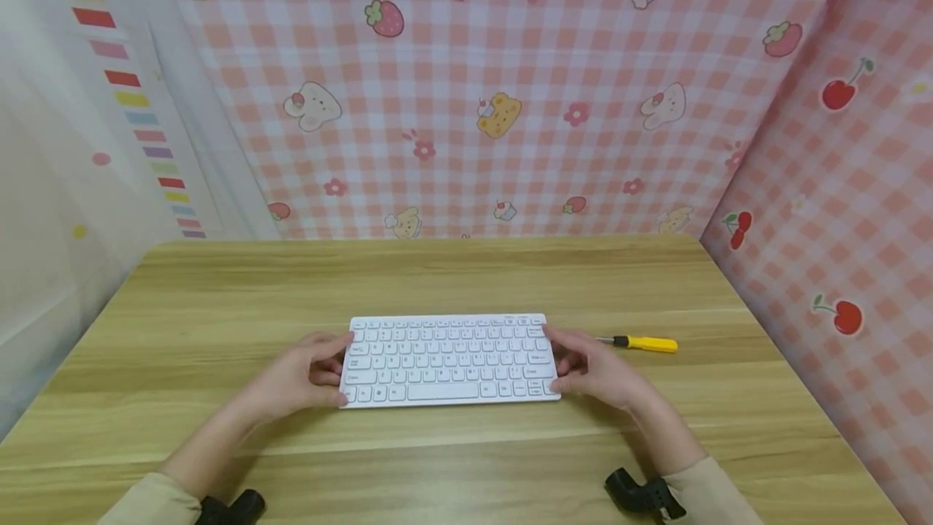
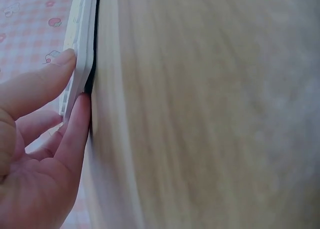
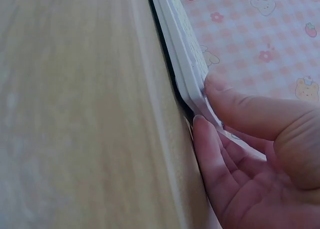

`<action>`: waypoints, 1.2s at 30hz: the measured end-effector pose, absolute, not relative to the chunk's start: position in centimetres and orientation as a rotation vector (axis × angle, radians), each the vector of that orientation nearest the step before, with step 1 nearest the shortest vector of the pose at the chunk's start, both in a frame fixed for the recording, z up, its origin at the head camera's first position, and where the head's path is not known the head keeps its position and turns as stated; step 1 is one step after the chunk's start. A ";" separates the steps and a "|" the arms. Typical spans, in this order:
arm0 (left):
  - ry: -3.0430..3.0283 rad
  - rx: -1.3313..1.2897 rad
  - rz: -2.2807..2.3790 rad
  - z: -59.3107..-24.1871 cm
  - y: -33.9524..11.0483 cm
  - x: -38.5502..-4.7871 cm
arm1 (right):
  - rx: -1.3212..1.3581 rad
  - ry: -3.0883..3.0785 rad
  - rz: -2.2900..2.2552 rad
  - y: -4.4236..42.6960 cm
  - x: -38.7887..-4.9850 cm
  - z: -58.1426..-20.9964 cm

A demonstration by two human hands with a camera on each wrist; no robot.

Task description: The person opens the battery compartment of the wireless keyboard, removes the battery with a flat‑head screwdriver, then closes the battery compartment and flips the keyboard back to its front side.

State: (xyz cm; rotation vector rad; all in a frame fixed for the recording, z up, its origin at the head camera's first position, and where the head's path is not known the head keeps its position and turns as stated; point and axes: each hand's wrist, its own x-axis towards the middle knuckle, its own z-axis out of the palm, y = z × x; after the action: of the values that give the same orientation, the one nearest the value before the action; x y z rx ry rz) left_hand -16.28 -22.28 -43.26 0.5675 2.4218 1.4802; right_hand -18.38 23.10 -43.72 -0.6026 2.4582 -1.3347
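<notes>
Fingers (image 2: 74,129) of left hand (image 1: 302,381) and right hand (image 1: 602,373) gripping white keyboard (image 1: 449,360) by its ends, yellow-handled screwdriver (image 1: 651,343) nearby

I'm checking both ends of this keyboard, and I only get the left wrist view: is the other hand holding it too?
Observer: Yes, the right hand grips the keyboard by its right end.
Operator: Is anything else lying near that hand?
Observer: A screwdriver lies just to its right, its yellow handle pointing away from the hand.
Operator: Which edge has the space bar?
Observer: In the head view, the space bar runs along the near edge.
</notes>
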 end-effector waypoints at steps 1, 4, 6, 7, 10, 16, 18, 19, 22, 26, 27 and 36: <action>2.430 0.574 1.471 -43.2 -22.2 -16.3 | -0.603 2.465 -1.329 23.1 -18.4 -43.7; 2.444 0.590 1.450 -43.0 -22.1 -16.3 | -0.597 2.476 -1.321 23.0 -18.3 -43.7; 2.453 0.595 1.437 -42.9 -22.0 -16.2 | -0.592 2.478 -1.322 23.0 -18.3 -43.6; 2.459 0.597 1.430 -42.8 -22.0 -16.2 | -0.590 2.478 -1.322 23.0 -18.3 -43.6; 2.475 0.601 1.408 -42.7 -22.0 -16.2 | -0.589 2.477 -1.327 22.9 -18.3 -43.6; 2.549 0.628 1.305 -42.5 -22.0 -16.3 | -0.591 2.475 -1.330 22.9 -18.2 -43.6; 2.626 0.662 1.212 -42.3 -21.8 -16.3 | -0.588 2.467 -1.337 23.0 -18.2 -43.5; 2.681 0.692 1.152 -42.1 -21.6 -16.4 | -0.586 2.461 -1.342 23.0 -18.2 -43.5; 2.836 0.760 1.001 -41.7 -20.7 -16.5 | -0.584 2.448 -1.351 23.1 -18.2 -43.5; 2.928 0.831 0.956 -41.5 -19.0 -17.1 | -0.592 2.439 -1.355 23.1 -18.1 -43.5; 2.925 0.852 0.967 -41.4 -18.5 -17.3 | -0.595 2.440 -1.355 23.1 -18.1 -43.6; 2.802 0.927 1.127 -40.3 -13.4 -18.4 | -0.618 2.413 -1.379 23.4 -18.2 -43.8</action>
State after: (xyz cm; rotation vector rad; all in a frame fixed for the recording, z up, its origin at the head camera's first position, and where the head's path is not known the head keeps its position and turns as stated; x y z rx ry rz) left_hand -18.40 -13.40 -40.34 0.9270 2.8016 1.1272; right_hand -18.22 23.44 -43.82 -0.6184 2.4127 -1.3788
